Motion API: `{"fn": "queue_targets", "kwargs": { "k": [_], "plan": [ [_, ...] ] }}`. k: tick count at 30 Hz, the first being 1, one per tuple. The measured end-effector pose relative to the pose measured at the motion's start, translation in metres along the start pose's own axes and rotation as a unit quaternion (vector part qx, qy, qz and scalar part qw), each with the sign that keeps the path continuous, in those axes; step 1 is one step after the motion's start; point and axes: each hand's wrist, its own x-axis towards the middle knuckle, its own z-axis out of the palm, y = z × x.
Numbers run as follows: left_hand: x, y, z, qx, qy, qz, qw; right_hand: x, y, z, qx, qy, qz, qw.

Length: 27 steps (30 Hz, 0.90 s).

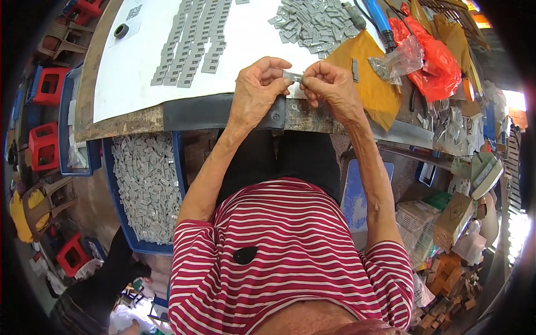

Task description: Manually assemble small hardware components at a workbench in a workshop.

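Note:
Over the near edge of the worktable, my left hand [254, 92] and my right hand [334, 92] meet at a small flat grey plastic piece [291, 76]. The left thumb and fingers pinch one end of it. At its other end, the right thumb and forefinger are pressed together; whether they hold another small part is too small to tell. Similar grey pieces lie in neat overlapping rows [192, 44] beyond my left hand. A loose heap of them [318, 27] lies farther off to the right, on the same white sheet [131, 84].
Right of my hands are a yellow-brown cloth or paper [371, 97], a clear bag of small parts [391, 66], a red plastic bag [438, 70] and a blue-handled tool [379, 19]. A blue bin full of grey pieces [148, 190] stands below the table's left edge.

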Motion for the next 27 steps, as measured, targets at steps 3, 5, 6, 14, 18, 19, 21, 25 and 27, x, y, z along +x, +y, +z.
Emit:
{"fn": "queue_targets", "kwargs": {
  "k": [3, 5, 6, 14, 18, 19, 21, 25, 27],
  "plan": [
    [0.001, 0.004, 0.002, 0.012, -0.010, -0.006, 1.000, -0.002, 0.000, 0.000, 0.002, 0.010, -0.011, 1.000],
    [0.001, 0.004, 0.003, 0.021, 0.001, -0.007, 1.000, -0.003, 0.000, 0.001, 0.004, 0.015, -0.016, 1.000],
    [0.001, 0.004, 0.004, 0.029, 0.011, -0.008, 0.999, -0.004, 0.000, 0.001, 0.009, 0.021, -0.022, 1.000],
    [-0.002, 0.001, 0.008, -0.011, -0.025, 0.011, 1.000, -0.006, 0.005, 0.001, 0.012, 0.038, -0.017, 0.999],
    [-0.001, 0.002, 0.007, -0.004, -0.026, 0.011, 1.000, -0.006, 0.006, 0.000, 0.001, 0.050, -0.019, 0.999],
    [-0.001, 0.001, 0.007, -0.003, -0.026, 0.011, 1.000, -0.006, 0.007, 0.000, 0.000, 0.049, -0.021, 0.999],
    [-0.001, -0.003, 0.006, -0.039, -0.024, 0.009, 0.999, -0.006, 0.006, 0.002, -0.007, 0.053, -0.023, 0.998],
    [-0.001, -0.006, 0.007, -0.057, -0.003, 0.006, 0.998, -0.004, 0.010, 0.004, 0.013, 0.063, -0.034, 0.997],
    [-0.001, -0.007, 0.008, -0.071, 0.000, 0.007, 0.997, -0.004, 0.012, 0.004, 0.021, 0.063, -0.034, 0.997]
  ]
}}
